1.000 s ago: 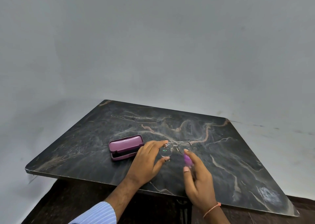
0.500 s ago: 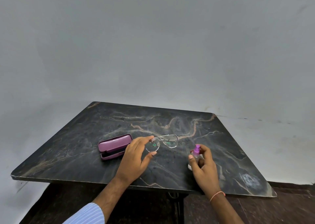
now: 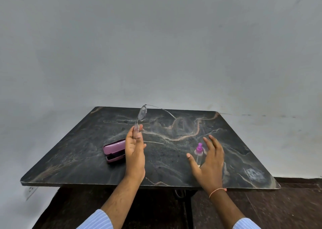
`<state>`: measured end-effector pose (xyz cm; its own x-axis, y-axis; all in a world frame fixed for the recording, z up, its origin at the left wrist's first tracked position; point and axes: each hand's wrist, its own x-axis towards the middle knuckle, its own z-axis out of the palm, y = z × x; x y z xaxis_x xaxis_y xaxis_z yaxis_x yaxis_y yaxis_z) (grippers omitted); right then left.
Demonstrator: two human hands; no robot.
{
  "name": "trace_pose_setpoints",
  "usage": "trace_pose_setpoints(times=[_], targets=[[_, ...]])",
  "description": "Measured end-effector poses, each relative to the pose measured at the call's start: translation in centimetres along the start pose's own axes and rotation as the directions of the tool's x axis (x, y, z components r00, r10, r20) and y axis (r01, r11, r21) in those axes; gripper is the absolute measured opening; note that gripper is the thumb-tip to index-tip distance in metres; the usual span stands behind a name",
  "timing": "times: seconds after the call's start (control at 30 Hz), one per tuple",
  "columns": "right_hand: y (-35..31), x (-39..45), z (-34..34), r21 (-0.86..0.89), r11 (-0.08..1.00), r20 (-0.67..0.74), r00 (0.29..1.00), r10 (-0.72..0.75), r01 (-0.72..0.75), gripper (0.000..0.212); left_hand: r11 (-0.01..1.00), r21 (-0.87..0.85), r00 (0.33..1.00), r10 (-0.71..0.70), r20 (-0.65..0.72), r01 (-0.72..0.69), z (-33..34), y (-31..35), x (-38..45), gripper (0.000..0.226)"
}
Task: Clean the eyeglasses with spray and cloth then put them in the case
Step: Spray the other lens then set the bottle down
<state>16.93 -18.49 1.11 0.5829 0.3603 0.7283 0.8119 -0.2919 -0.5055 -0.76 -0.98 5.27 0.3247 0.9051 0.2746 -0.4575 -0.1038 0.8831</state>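
Eyeglasses (image 3: 142,113) raised above table (image 3: 69,150) centre, pinched in left hand (image 3: 135,152). Right hand (image 3: 210,162) spread wide beside upright spray bottle (image 3: 199,150) near front edge. Open pink case (image 3: 114,150) left of hands. No readable writing.

Eyeglasses (image 3: 142,113): thin wire frame, metallic look, with clear lenses, slightly hazy. Spray bottle (image 3: 199,154): clear body, plastic by the look, with an opaque purple top, smooth. Case (image 3: 114,150): hard mauve shell, smooth, soft sheen; dark lining inside, matt. Bench (image 3: 183,141): dark top with stone pattern, pale and pinkish veins, smooth, dull sheen; one whitish scuffed patch near the right front corner. Wall (image 3: 156,46): plain grey, matt, a few dark marks low on the right. Sleeves (image 3: 97,220): light blue striped cloth. Wrist band (image 3: 217,191): thin orange thread.
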Motion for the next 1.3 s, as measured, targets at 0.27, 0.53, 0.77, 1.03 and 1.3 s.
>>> trace_pose_setpoints(times=[0.27, 0.53, 0.77, 1.03, 1.3], targets=[[-8.4, -0.8, 1.6, 0.204, 0.976, 0.395, 0.919, -0.01, -0.077, 0.03, 0.968, -0.207, 0.99, -0.138, 0.023, 0.139, 1.9, 1.0, -1.8, 0.033], [-12.7, 1.2, 4.1, 0.55, 0.488, 0.617, 0.724, 0.309, -0.677, 0.029, 0.967, -0.178, 0.975, -0.154, 0.161, 0.182, 2.8, 1.1, -3.4, 0.072], [-13.6, 1.7, 3.2, 0.658, 0.362, 0.627, 0.747, 0.223, -0.66, 0.024, 0.943, -0.224, 0.965, -0.217, 0.145, 0.245, 3.5, 1.8, -4.5, 0.077], [-13.2, 2.4, 3.2, 0.693, 0.484, 0.507, 0.838, 0.201, -0.535, 0.021, 0.945, -0.173, 0.954, -0.252, 0.161, 0.278, 3.7, 1.5, -5.0, 0.074], [-11.4, 4.0, 2.3, 0.569, 0.709, 0.429, 0.886, 0.178, -0.417, 0.021, 0.973, 0.036, 0.948, -0.232, 0.218, 0.229, 0.7, -0.3, -4.9, 0.07]])
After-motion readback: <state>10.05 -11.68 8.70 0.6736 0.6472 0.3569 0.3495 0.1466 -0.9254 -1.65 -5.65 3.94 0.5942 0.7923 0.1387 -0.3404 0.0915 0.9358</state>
